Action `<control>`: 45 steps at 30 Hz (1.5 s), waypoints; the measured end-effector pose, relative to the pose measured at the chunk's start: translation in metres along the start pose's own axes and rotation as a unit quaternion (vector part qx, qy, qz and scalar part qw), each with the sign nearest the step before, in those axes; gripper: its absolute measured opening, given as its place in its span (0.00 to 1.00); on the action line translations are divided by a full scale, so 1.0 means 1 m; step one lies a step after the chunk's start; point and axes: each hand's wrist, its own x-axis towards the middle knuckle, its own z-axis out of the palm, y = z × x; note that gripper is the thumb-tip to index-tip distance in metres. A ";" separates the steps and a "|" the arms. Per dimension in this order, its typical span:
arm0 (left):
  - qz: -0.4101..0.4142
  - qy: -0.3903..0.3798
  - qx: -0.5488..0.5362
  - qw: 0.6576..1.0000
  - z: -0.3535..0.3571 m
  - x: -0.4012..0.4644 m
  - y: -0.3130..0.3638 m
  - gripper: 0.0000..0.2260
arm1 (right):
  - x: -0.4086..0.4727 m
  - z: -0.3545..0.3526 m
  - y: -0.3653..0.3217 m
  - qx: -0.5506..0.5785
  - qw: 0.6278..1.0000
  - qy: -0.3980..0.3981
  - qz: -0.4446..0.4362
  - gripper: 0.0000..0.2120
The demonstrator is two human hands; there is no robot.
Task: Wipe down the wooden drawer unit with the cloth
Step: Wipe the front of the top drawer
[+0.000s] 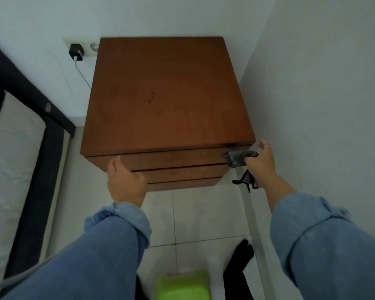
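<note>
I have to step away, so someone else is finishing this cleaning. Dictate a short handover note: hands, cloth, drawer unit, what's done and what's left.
Left hand: bare, resting on the lower left of the drawer fronts, holding nothing.
Right hand: gripping the grey cloth, pressed against the right end of the top drawer front.
Wooden drawer unit: in the corner, drawers shut; top still shows dark marks near the middle.
Done: cannot tell how much has been wiped.
Left: the marks on top, probably the other drawer fronts.

Brown wooden drawer unit (165,94) stands in a corner, grey cloth (238,158) pressed against its top-right front edge.
</note>
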 end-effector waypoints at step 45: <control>-0.197 0.032 -0.102 0.974 -0.011 0.065 -0.085 0.32 | -0.006 0.023 -0.013 0.116 0.964 0.223 -0.085 0.22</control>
